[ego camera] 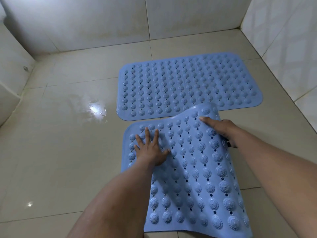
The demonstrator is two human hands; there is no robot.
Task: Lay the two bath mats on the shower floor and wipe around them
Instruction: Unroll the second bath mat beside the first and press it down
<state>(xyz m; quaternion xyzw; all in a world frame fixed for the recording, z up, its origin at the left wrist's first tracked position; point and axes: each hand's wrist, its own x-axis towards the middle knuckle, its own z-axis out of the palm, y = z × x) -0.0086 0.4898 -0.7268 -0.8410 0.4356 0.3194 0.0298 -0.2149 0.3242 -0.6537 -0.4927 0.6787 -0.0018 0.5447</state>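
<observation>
Under left fingers [147, 136], near mat [192, 169], edge lifted

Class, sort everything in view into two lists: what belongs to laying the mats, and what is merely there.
Job: far mat, lying flat; near mat, its right edge lifted; left hand pressing it; right hand gripping it; shower floor.
Merely there: wall tiles; small metal fitting, left wall.
</observation>
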